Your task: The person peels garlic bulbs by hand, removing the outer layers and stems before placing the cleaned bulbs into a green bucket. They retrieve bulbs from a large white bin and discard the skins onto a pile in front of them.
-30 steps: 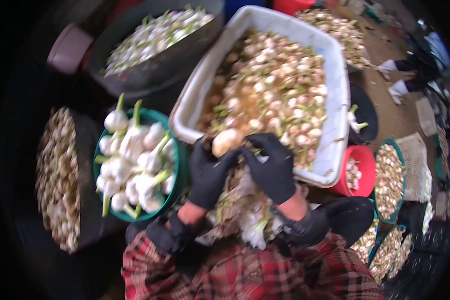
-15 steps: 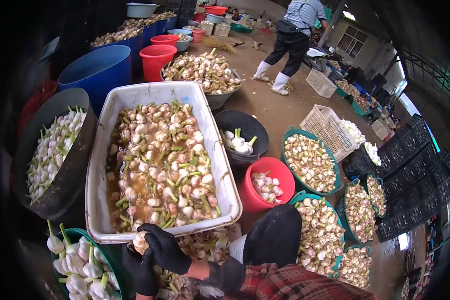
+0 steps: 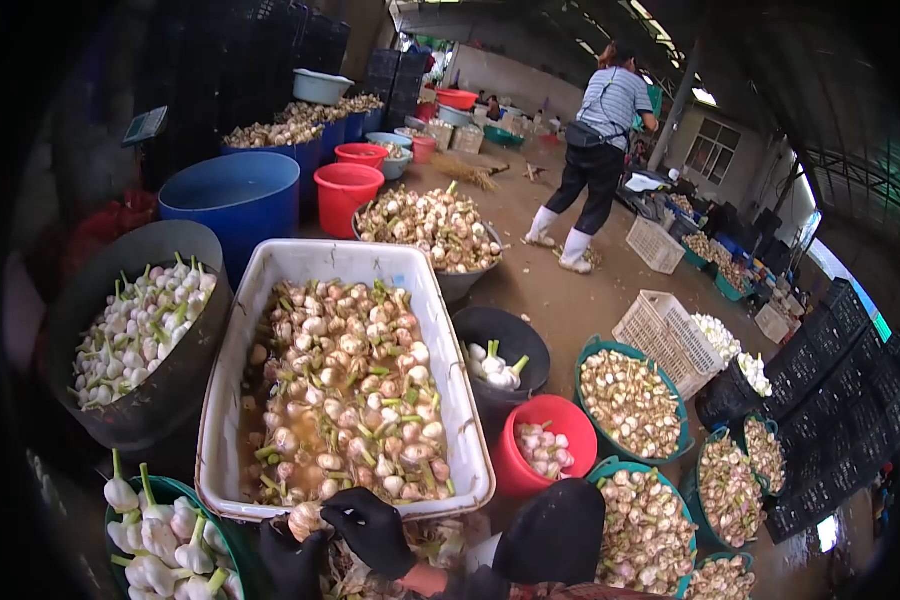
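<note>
A garlic bulb (image 3: 308, 520) with a brownish outer skin sits between my hands at the near edge of the white tub (image 3: 475, 480). Black-gloved, my left hand (image 3: 295, 562) is closed around it from below and the left. My right hand (image 3: 372, 532), gloved too, presses its bent fingers against the bulb's right side. Inside the tub, unpeeled garlic bulbs (image 3: 345, 370) with green stem stubs lie in brown water. Left of my hands, a green basket (image 3: 238, 545) holds clean white garlic bulbs (image 3: 160, 540). Loose garlic skins (image 3: 440, 540) lie below my hands.
A dark bin of white garlic (image 3: 140, 335) stands left. Right of the tub are a black bucket (image 3: 505, 325), a red bucket (image 3: 580, 425) and green baskets of garlic (image 3: 630, 400). Beyond, a person in white boots (image 3: 595, 150) stands on the wet floor near a cream crate (image 3: 670, 340).
The view has tilted up, so the tub and baskets sit lower and slightly right. Both hands stay at the bulb. The person farther off now shows up to the head.
</note>
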A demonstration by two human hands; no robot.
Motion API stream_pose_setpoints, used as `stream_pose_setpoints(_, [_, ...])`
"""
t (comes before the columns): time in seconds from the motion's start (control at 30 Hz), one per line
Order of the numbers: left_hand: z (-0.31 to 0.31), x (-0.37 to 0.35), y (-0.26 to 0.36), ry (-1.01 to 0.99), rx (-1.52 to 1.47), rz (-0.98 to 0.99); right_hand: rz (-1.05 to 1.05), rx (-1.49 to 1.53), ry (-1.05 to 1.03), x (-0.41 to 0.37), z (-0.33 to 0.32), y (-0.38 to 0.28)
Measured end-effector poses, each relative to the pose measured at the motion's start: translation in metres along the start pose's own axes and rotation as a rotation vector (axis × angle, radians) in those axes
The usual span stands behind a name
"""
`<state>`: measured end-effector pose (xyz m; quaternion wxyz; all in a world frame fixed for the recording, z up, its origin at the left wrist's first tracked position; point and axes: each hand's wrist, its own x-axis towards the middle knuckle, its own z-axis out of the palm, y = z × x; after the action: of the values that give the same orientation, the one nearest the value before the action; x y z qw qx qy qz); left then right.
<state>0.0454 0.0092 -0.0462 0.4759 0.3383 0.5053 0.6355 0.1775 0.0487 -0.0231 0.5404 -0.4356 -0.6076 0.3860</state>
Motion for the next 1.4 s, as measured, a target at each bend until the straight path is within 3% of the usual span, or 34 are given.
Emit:
stream_pose_setpoints(0.07, [0.002,0.0,0.004,-0.014,0.017,0.019,0.112,-0.046,0.012,-0.001,-0.002,0.0])
stream_pose_setpoints(0.3, [-0.001,-0.003,0.017,-0.169,-0.042,-0.026,0.12,-0.191,-0.024,0.002,-0.019,0.012])
stream_pose_setpoints(0.37, [0.004,-0.007,0.035,-0.229,-0.098,-0.056,0.185,-0.234,0.072,0.008,-0.029,0.014])
stream_pose_setpoints(0.4, [0.008,-0.011,0.044,-0.313,-0.182,-0.075,0.057,-0.317,0.15,0.008,-0.031,0.028])
stream_pose_setpoints(0.5, [0.002,-0.006,0.05,-0.439,-0.228,-0.08,0.028,-0.494,0.169,0.012,-0.055,0.043])
stream_pose_setpoints(0.53, [-0.006,0.002,0.043,-0.509,-0.227,-0.069,0.062,-0.563,0.063,0.015,-0.062,0.034])
stream_pose_setpoints(0.57, [-0.002,0.004,0.055,-0.578,-0.227,-0.061,-0.033,-0.502,0.027,0.018,-0.066,0.034])
stream_pose_setpoints(0.6, [0.01,-0.009,0.068,-0.346,-0.135,-0.091,-0.1,-0.435,-0.002,0.018,-0.068,0.033])
stream_pose_setpoints(0.7, [0.012,-0.007,0.054,-0.217,-0.366,-0.224,-0.161,-0.207,-0.106,0.019,-0.064,0.007])
stream_pose_setpoints(0.77, [0.005,-0.005,0.043,-0.297,-0.26,-0.171,-0.137,-0.202,-0.179,0.014,-0.057,-0.009])
stream_pose_setpoints(0.83, [0.005,-0.009,0.042,-0.334,-0.416,-0.335,-0.144,-0.211,-0.235,0.015,-0.05,-0.029])
stream_pose_setpoints(0.97, [-0.001,-0.007,0.043,-0.445,-0.286,-0.37,-0.123,-0.181,-0.283,0.014,-0.04,-0.024])
stream_pose_setpoints(1.4, [0.001,-0.005,0.027,-0.428,-0.369,-0.466,-0.058,-0.232,-0.287,0.01,-0.038,-0.014])
